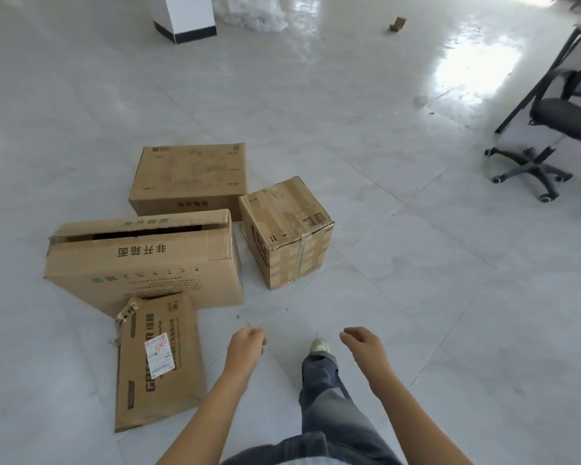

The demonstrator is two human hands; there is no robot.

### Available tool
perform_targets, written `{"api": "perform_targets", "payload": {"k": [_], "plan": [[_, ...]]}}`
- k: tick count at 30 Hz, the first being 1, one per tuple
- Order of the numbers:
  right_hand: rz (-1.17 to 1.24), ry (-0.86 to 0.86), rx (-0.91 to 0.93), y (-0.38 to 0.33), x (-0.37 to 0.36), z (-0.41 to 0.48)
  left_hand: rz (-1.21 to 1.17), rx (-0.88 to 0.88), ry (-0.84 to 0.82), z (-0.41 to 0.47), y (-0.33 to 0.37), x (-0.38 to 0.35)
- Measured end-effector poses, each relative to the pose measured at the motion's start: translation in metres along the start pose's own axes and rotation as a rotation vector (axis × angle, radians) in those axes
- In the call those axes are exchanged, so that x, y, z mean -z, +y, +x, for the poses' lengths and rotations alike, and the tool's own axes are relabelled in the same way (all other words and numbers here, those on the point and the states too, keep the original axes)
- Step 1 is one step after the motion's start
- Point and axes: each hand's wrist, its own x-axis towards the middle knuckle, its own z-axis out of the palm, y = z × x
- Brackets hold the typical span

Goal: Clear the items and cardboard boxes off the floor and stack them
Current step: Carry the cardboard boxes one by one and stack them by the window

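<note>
Several cardboard boxes lie on the pale tiled floor ahead of me. A taped cube-shaped box (287, 231) stands at the right of the group. Behind it lies a flat closed box (190, 177). A long box (141, 263) with a gaping top flap lies at the left, and a flat box with a white label (158, 360) rests nearest me, partly on the long one's edge. My left hand (247, 344) hangs loosely curled and empty just right of the labelled box. My right hand (363, 344) is also empty, fingers bent, below the cube box.
A black office chair (550, 139) on castors stands at the right. A white pillar with a black base (183, 18) and crumpled clear plastic wrap (255, 11) are at the far top. A small cardboard scrap (397, 23) lies far off. My leg and shoe (319, 347) step forward between my hands.
</note>
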Motion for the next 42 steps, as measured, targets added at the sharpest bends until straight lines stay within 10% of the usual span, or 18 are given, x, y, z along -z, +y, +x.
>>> {"api": "perform_targets", "payload": {"k": [42], "plan": [[-0.793,-0.652,-0.022,-0.379,-0.023,0.665,-0.478,0.564,0.652,0.441,0.323,-0.085]]}}
